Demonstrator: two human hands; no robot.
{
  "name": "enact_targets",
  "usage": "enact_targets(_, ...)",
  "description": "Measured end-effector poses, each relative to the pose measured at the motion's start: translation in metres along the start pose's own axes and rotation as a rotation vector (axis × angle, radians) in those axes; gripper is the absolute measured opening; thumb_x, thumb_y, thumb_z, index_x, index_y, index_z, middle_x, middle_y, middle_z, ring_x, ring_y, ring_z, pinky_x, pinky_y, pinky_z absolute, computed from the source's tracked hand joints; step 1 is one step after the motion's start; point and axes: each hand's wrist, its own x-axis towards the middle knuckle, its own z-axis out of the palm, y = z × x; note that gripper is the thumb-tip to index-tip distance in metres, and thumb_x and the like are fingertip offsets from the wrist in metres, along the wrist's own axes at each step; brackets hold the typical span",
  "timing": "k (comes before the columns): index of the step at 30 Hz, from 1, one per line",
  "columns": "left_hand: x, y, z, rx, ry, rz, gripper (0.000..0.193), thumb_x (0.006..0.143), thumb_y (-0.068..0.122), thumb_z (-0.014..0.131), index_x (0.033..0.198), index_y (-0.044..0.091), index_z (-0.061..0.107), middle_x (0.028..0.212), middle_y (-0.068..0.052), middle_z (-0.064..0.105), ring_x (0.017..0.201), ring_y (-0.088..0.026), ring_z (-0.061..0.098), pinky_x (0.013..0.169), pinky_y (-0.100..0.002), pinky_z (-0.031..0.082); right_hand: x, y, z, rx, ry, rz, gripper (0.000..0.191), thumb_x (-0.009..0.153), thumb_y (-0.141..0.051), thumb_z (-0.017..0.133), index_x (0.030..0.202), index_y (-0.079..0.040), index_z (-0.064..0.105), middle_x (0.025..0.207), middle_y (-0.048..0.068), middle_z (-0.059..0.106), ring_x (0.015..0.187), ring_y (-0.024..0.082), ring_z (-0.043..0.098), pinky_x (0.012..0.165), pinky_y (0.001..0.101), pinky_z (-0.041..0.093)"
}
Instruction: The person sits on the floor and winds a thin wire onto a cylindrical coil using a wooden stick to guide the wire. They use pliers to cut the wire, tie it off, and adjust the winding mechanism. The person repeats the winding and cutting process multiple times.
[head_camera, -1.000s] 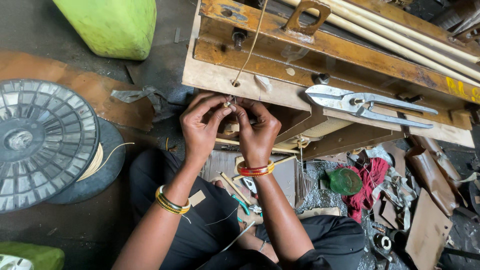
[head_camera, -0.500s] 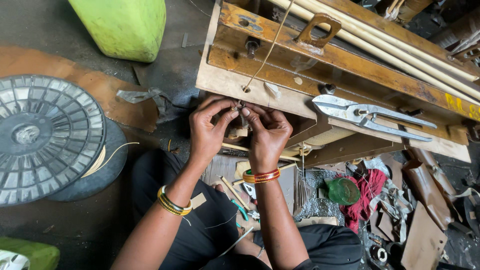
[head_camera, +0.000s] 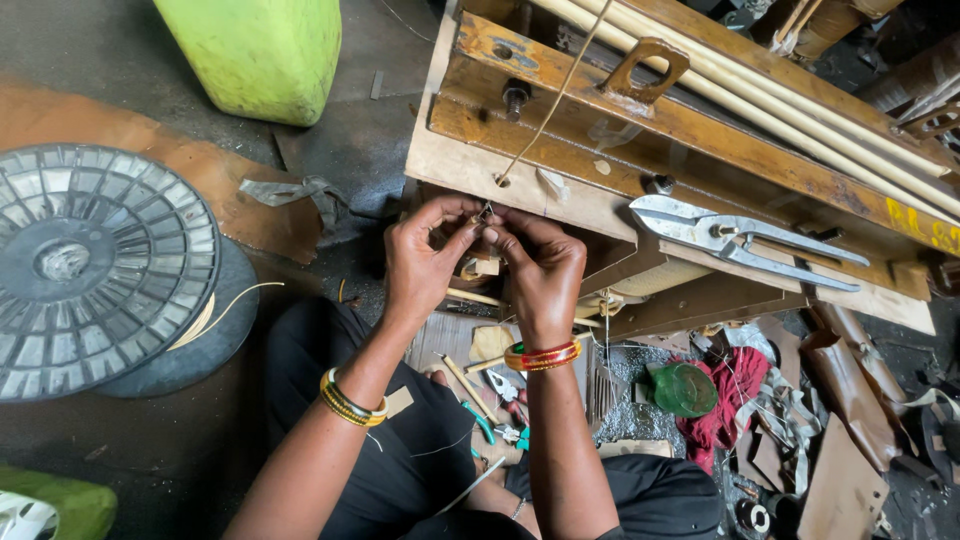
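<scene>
Hands meet at the near edge of the wooden bench (head_camera: 470, 165): left hand (head_camera: 425, 262) and right hand (head_camera: 540, 265) pinch a small metal piece (head_camera: 485, 212) between fingertips, just below the thin wire (head_camera: 545, 105). Big shears (head_camera: 740, 238) lie right.

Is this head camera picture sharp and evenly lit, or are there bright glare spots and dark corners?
Head view: soft, even daylight, the two hands, left hand and right hand, in sharp focus; mild glare on the large steel shears; the bottom right corner by the brown leather scraps falls dim; straight wooden bench edges bow slightly from the wide lens.
</scene>
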Motion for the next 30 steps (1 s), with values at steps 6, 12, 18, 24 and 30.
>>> enact_targets(6, -0.001, -0.001, 0.000, 0.078, 0.024, 0.039, 0.017, 0.090, -0.003, 0.077, 0.105, -0.001, 0.072, 0.097, -0.005, 0.077, 0.089, -0.010, 0.071, 0.081, -0.027, 0.058, 0.005, -0.007, -0.008, 0.228, -0.022, 0.107, 0.012, 0.090, 0.003, 0.074, 0.100, 0.010, 0.073, 0.091, 0.012, 0.077, 0.079, 0.017, 0.074, 0.075, 0.0291, 0.062)
enact_targets(12, -0.001, -0.001, -0.001, 0.147, 0.025, 0.068, 0.018, 0.089, -0.002, 0.076, 0.106, 0.000, 0.072, 0.096, -0.006, 0.077, 0.088, -0.011, 0.072, 0.080, -0.027, 0.058, -0.001, -0.012, -0.006, -0.118, -0.097, 0.013, 0.019, 0.089, 0.000, 0.076, 0.107, 0.007, 0.074, 0.096, 0.010, 0.078, 0.086, 0.012, 0.070, 0.080, 0.0254, 0.058)
enact_targets(18, -0.001, 0.003, 0.000, 0.138, 0.029, 0.021, 0.017, 0.088, 0.003, 0.078, 0.104, 0.002, 0.073, 0.092, -0.005, 0.077, 0.084, -0.010, 0.071, 0.075, -0.026, 0.057, -0.009, -0.002, -0.005, 0.120, 0.020, 0.020, 0.015, 0.093, 0.003, 0.074, 0.108, 0.006, 0.073, 0.101, 0.013, 0.077, 0.091, 0.015, 0.072, 0.085, 0.0282, 0.058)
enact_targets(24, -0.001, 0.004, -0.001, 0.135, 0.023, 0.035, 0.016, 0.089, 0.004, 0.079, 0.103, 0.002, 0.073, 0.092, -0.004, 0.077, 0.084, -0.009, 0.071, 0.075, -0.026, 0.057, -0.027, 0.006, -0.010, 0.434, 0.064, 0.117, 0.008, 0.094, 0.005, 0.069, 0.102, 0.004, 0.070, 0.105, 0.015, 0.076, 0.092, 0.019, 0.074, 0.088, 0.0354, 0.063)
enact_targets(30, -0.001, 0.002, 0.001, 0.096, 0.049, 0.061, 0.018, 0.087, 0.001, 0.080, 0.104, 0.002, 0.073, 0.097, -0.005, 0.077, 0.087, -0.010, 0.070, 0.079, -0.026, 0.056, -0.019, 0.008, -0.015, 0.717, 0.003, 0.294, 0.010, 0.096, 0.002, 0.067, 0.106, 0.002, 0.068, 0.109, 0.019, 0.075, 0.093, 0.024, 0.074, 0.087, 0.0380, 0.062)
